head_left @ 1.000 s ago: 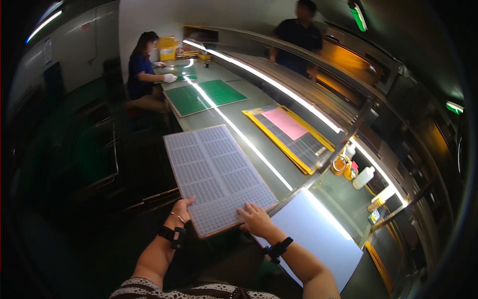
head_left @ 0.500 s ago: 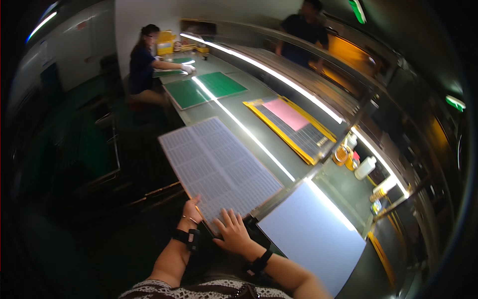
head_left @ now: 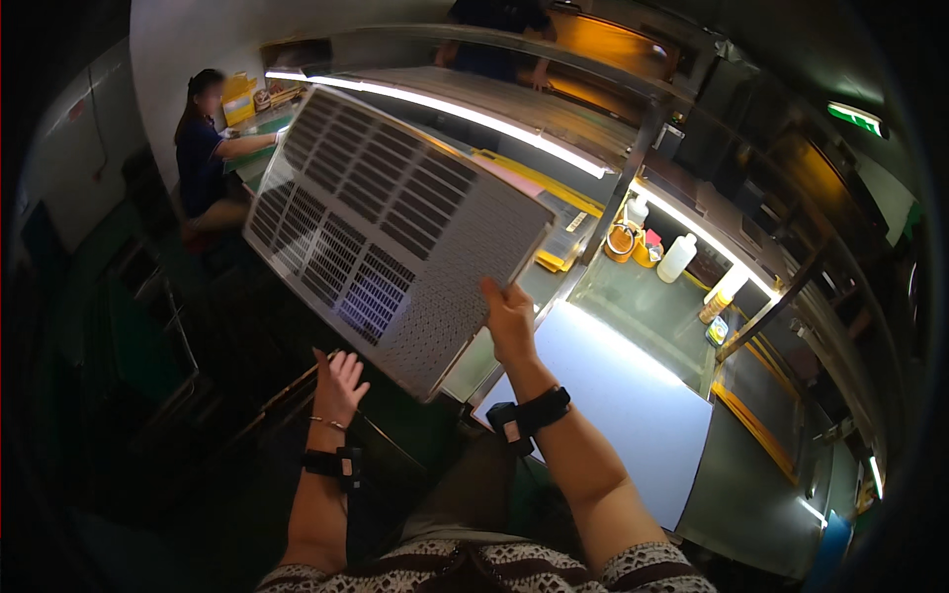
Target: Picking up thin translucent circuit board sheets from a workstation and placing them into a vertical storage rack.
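A large flat rectangular panel (head_left: pixel 450 242), with rows of dark slots and a fine dotted grid at its near end, is raised at a tilt above the bench. My right hand (head_left: pixel 511 318) grips its near right edge, thumb on the face and fingers behind. Close to the panel's lower left edge is my left hand (head_left: pixel 339 385), fingers spread and apart from the panel. On the bench to the right lies a smooth pale white sheet (head_left: pixel 623 415), under my right forearm.
Behind the panel, a yellow-framed board (head_left: pixel 559 262) lies on the bench. White bottles (head_left: pixel 677 258) and an orange tape roll (head_left: pixel 621 240) stand below a bright tube light (head_left: pixel 707 239). A metal post (head_left: pixel 633 168) rises nearby. A co-worker (head_left: pixel 203 148) sits at the far left.
The panel has come up off the bench and tilted. My right hand has moved from its face to its right edge; my left hand has let go. The view has swung right.
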### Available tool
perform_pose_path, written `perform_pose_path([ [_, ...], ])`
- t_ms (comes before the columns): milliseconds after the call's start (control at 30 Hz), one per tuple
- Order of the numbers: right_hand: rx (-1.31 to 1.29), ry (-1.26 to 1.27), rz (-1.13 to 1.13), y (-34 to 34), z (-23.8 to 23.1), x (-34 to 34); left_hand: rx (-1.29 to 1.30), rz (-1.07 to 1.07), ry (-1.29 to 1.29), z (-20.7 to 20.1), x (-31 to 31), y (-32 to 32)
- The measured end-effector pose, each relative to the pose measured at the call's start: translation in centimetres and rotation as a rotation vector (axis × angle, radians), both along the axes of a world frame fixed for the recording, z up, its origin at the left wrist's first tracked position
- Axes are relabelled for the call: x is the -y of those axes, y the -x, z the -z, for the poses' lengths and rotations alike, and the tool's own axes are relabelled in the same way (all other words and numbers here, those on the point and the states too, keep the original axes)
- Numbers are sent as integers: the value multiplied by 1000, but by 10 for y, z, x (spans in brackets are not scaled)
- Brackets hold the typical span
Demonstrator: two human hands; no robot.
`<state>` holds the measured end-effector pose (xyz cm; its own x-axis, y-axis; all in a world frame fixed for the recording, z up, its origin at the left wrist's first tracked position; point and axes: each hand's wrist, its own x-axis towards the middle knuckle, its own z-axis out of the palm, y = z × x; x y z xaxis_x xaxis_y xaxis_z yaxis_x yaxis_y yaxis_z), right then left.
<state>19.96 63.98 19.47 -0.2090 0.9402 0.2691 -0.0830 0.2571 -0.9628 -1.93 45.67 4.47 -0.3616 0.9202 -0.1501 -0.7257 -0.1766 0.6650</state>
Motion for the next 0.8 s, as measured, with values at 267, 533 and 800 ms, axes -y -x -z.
perform_pose_path([
  [267,554,500,-527,-35,99,19,331,-158,75,7,-20,-27],
  [533,907,-978,-504,-13,85,131,479,-119,52,23,-17,-47],
  [800,965,-979,-613,-7,108,114,459,-153,-113,-15,-10,-52],
])
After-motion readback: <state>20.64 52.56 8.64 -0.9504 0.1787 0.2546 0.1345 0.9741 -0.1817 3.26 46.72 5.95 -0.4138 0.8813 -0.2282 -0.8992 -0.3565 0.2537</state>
